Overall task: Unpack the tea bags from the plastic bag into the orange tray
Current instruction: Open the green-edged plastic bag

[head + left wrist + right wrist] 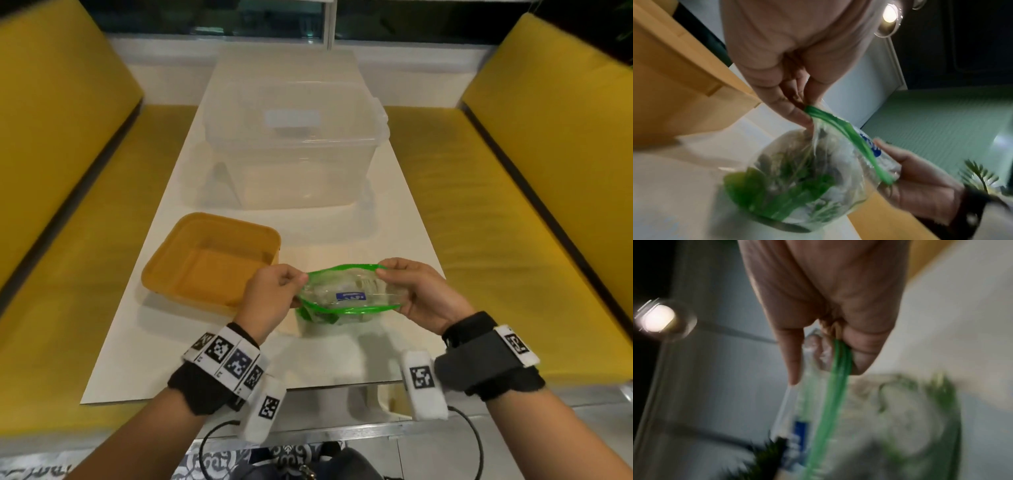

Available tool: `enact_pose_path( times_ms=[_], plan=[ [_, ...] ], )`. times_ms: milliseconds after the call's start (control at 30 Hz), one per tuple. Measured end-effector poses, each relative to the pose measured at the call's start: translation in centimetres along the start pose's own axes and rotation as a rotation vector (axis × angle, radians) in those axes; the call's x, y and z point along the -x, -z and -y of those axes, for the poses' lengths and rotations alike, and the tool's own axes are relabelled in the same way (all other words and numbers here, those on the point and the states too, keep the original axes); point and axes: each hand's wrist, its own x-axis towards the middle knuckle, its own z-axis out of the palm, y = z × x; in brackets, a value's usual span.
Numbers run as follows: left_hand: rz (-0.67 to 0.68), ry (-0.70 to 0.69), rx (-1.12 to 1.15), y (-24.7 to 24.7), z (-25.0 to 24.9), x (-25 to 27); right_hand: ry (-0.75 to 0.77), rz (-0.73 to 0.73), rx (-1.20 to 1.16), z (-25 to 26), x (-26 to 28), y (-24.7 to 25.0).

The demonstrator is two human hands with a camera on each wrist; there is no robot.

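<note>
The plastic bag (346,294) is held up just above the white worktop (394,240), right of the orange tray (191,253) and near the worktop's front edge. Its green zip strip (356,310) is parted, so the mouth gapes in a wide oval between the two hands. The left hand (270,294) pinches the left end of the mouth, thumb and fingers curled tight on the green strip; the left wrist view shows those fingers (797,113) closed on the strip's end. The right hand (421,291) grips the right end in the same way, fingertips curled over the far lip and thumb on the near one; in the blurred right wrist view the strip (836,378) runs out from between its thumb and finger. Inside the bag lie the tea bags (797,186), a jumble of white and green packets sunk to the bottom, too smeared to count. A blue label (351,296) shows on the bag's clear side. The tray sits flat on the worktop, its near right corner hidden behind the left hand, and nothing can be seen in it. Behind it stands a large clear box (291,150) with its lid on. Yellow benches (85,212) run along both sides of the worktop.
</note>
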Motion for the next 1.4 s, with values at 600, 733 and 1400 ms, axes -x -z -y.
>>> enact_pose_path(
  times_ms=[600, 733, 1400],
  plan=[
    [0.362, 0.432, 0.879, -3.1, -0.3, -0.1, -0.153, 0.054, -0.327, -1.1, 0.6, -1.7],
    [0.387, 0.261, 0.678, -2.3, 0.2, -0.1, 0.132, -0.106, 0.16, -1.3, 0.1, 0.6],
    [0.132, 0.612, 0.982, -2.7, 0.1, 0.2, -0.148, -0.137, -0.7, -2.0, 0.7, 0.5]
  ],
)
